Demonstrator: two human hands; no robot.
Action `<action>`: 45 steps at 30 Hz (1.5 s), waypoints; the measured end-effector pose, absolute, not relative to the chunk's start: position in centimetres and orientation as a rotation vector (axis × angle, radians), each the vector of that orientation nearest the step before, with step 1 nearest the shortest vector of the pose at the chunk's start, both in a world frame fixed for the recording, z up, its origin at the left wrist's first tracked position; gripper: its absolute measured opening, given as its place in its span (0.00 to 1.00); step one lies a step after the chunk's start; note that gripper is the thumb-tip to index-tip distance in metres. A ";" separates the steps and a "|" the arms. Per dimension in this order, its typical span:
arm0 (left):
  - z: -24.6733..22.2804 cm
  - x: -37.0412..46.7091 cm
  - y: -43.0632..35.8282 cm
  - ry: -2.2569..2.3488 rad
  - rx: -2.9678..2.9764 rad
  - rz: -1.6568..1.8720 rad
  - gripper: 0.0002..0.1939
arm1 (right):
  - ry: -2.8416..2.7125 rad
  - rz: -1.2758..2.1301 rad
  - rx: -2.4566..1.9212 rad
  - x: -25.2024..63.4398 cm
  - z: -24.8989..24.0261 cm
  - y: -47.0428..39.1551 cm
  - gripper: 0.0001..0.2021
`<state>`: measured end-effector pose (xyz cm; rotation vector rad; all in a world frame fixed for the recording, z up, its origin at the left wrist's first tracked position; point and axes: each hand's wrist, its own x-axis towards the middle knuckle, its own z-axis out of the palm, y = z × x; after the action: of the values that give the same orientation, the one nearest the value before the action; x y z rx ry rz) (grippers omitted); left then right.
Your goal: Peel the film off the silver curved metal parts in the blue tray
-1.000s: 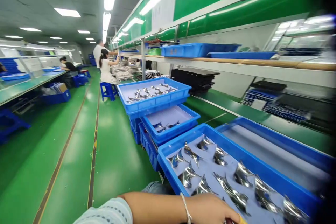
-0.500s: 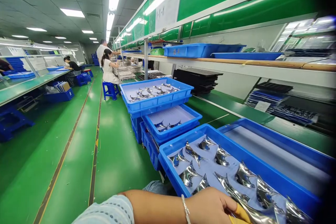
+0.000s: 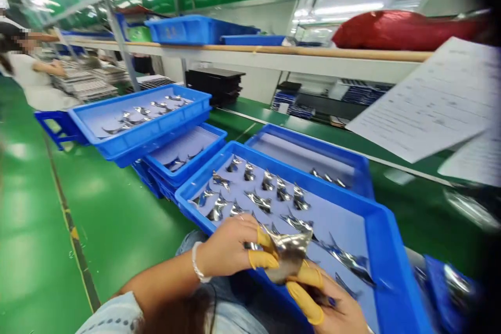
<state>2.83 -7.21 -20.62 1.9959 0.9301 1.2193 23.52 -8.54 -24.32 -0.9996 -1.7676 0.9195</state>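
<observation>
A shiny curved metal part [image 3: 291,253] with pointed corners is held up between my two hands, above the near edge of a blue tray [image 3: 385,229]. My left hand [image 3: 235,245], wearing yellow finger cots, pinches its left side. At its lower right, my right hand [image 3: 329,297] grips it with finger and thumb, also in yellow finger cots. Something dark with a blue end shows by my right palm; I cannot make out what. Several similar metal parts [image 3: 260,201] lie spread on the tray's pale lining.
Behind it stands another blue tray [image 3: 364,167] with a few metal parts. Stacked blue trays [image 3: 164,135] rise to the left. Paper sheets [image 3: 426,99] hang at the right, below a red bag [image 3: 391,31] on the shelf. A person [image 3: 35,68] sits at far left.
My view has swung right and down onto the tray. My right hand now shows, and the metal part is raised between both hands.
</observation>
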 end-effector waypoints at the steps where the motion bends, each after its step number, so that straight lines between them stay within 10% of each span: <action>1: -20.4 2.7 -7.3 0.921 2.016 1.236 0.25 | -1.753 0.920 -0.958 23.4 -24.0 -8.8 0.04; 27: -19.8 2.3 -7.9 0.931 2.165 1.172 0.22 | -1.692 0.999 -0.829 23.0 -22.8 -9.8 0.04; 45: -22.5 3.4 -5.9 0.732 0.917 1.006 0.22 | -1.199 1.793 -0.747 22.6 -24.0 -8.7 0.14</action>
<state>3.39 -5.95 -22.45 0.9166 0.7319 1.0064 22.56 -8.71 -23.97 -0.7469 -1.1994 1.7927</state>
